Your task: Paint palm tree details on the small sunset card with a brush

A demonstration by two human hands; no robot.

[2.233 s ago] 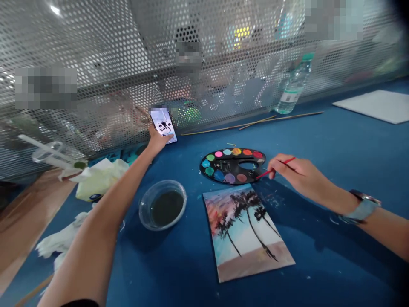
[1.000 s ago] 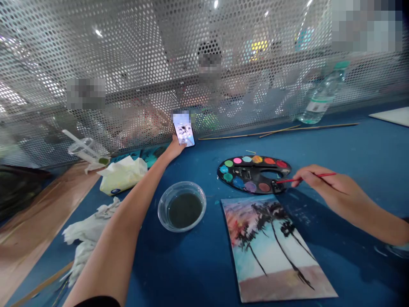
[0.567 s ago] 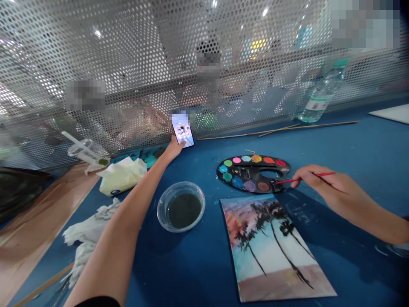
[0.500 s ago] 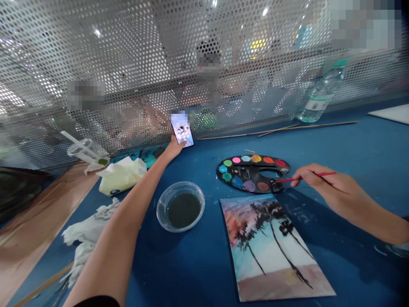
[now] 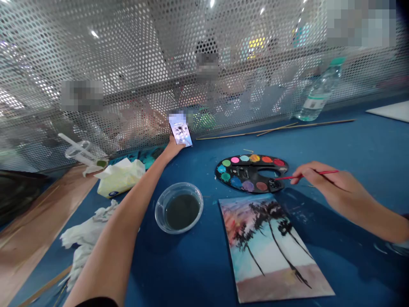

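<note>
Here's the red brush (image 5: 284,177), pinched in the right hand (image 5: 326,183), fingers drawn close round the handle, tip over the palette (image 5: 255,174) right by the black paint; whether it touches, I can't tell. The palette lies flat, its right rim just short of those fingertips. Tight below it sits the painting (image 5: 268,247), dark palms on a pale sky, top edge just beside the palette's lower curve.

Over to the left hand (image 5: 175,148), stretched far forward, gripping the phone (image 5: 180,130) upright by its lower part, dark shapes glowing on the display. A strip of blue table (image 5: 198,268) separates the painting from the bowl (image 5: 161,211) of murky water, and the left forearm runs close past the bowl's outer side. More blue spreads right of the painting, under the right wrist, and on up to the white board (image 5: 391,111). Along the back edge, thin sticks (image 5: 316,123) lie before the perforated screen (image 5: 137,64). On the left, tissue pack (image 5: 119,179) and crumpled tissues (image 5: 86,230) crowd the forearm, near where blue gives way to brown; a cup with a straw (image 5: 79,153) stands behind.

Now the labels: the bottle (image 5: 324,85) wears a white one with a green band, print too small to read; the tissue pack carries a dark blue oval, its lettering a blur.
</note>
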